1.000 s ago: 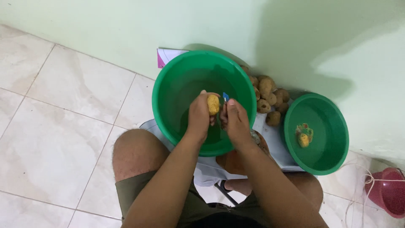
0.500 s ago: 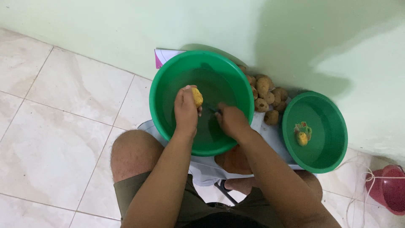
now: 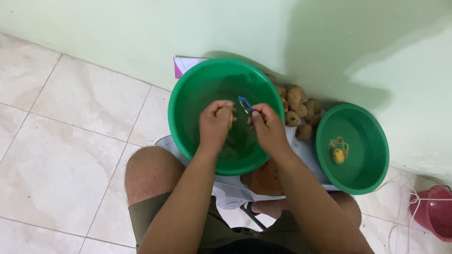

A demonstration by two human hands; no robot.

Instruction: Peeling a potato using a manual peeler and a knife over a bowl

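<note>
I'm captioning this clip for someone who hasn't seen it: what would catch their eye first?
The large green basin at the centre, against the pale wall, with both hands over it: the left hand closed around a yellowish potato, the right hand holding a blue-handled peeler. To the right lie a pile of unpeeled potatoes and a smaller green basin holding a yellow piece.

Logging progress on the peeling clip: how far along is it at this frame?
Early. Done: one peeled yellow potato lies in the smaller green basin. In hand: left hand grips a potato over the large green basin, right hand holds a blue peeler. Left: the pile of unpeeled potatoes by the wall.
</note>
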